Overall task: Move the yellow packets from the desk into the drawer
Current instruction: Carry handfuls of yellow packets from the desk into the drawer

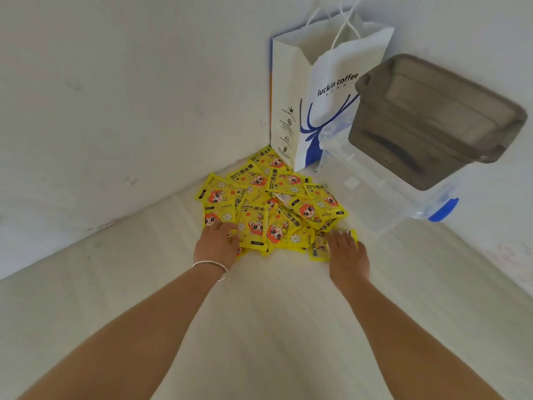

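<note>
**Now: both hands on the packet pile, far corner of desk**

Currently the yellow packets [271, 209] lie in a loose, overlapping heap on the pale desk [268, 327], pushed toward its far corner where the two walls meet. Printing on them: cartoon face, white flowers, black characters.

Left hand [217, 243]: palm down on the near-left edge of the heap, fingers fairly straight and spread over the packets, pressing rather than gripping. Silver bangle [212, 268] on that wrist.

Right hand [347, 251]: palm down at the near-right edge of the heap, fingers extended and resting on one packet that sits slightly apart from the others. Whether the thumb curls under it cannot be told.

Behind the heap, in the corner, a white paper bag [314, 96] with a blue deer print stands upright, touching the farthest packets. Just beside it along the right edge, a clear plastic box [375, 194] with a blue latch carries a grey-brown lid [438, 111], tilted.
</note>
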